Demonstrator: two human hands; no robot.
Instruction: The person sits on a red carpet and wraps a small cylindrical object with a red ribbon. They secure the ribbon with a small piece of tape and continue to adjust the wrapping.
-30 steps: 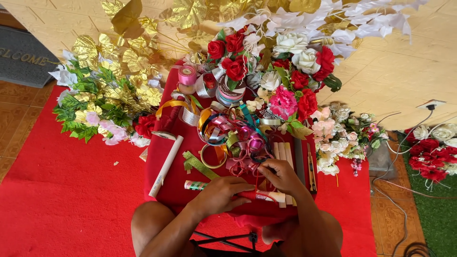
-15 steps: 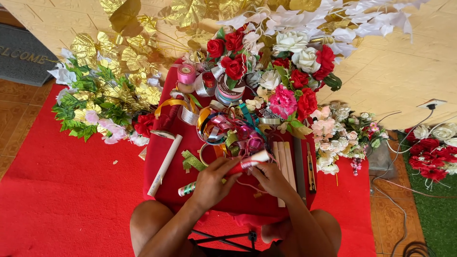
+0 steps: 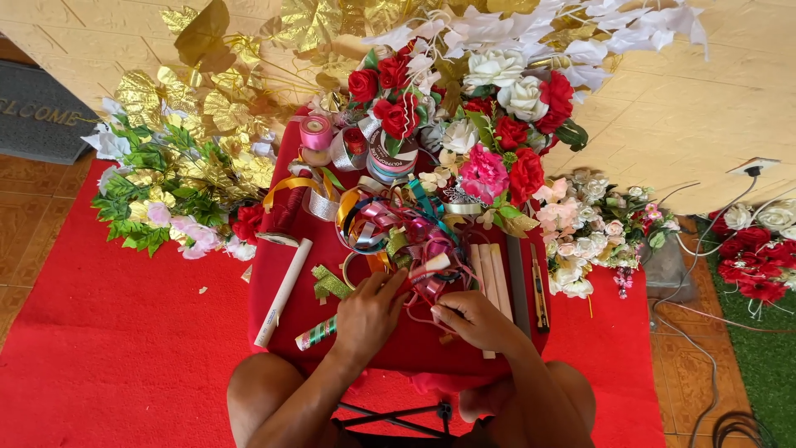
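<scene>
My left hand point(image 3: 371, 314) rests on the red-covered table point(image 3: 414, 342), its fingers reaching into a tangle of pink and red ribbon point(image 3: 423, 270). My right hand point(image 3: 471, 319) lies beside it, fingers curled and pinching a thin pink ribbon strand. A pile of coloured ribbon loops point(image 3: 383, 221) sits just beyond both hands. Whether the left fingers grip the ribbon is hard to tell; they touch it.
Ribbon spools point(image 3: 316, 134) stand at the table's far side below red, white and pink artificial roses point(image 3: 491, 99). A white tube point(image 3: 283, 292), green glitter strips point(image 3: 330, 284), wooden sticks point(image 3: 489, 278) lie on the table. Gold leaves point(image 3: 166, 99), red carpet point(image 3: 108, 348), cables point(image 3: 713, 332) surround it.
Both hands have shifted forward on the table into the ribbon tangle, and the pale ribbon piece held up half a second ago now lies among the loops.
</scene>
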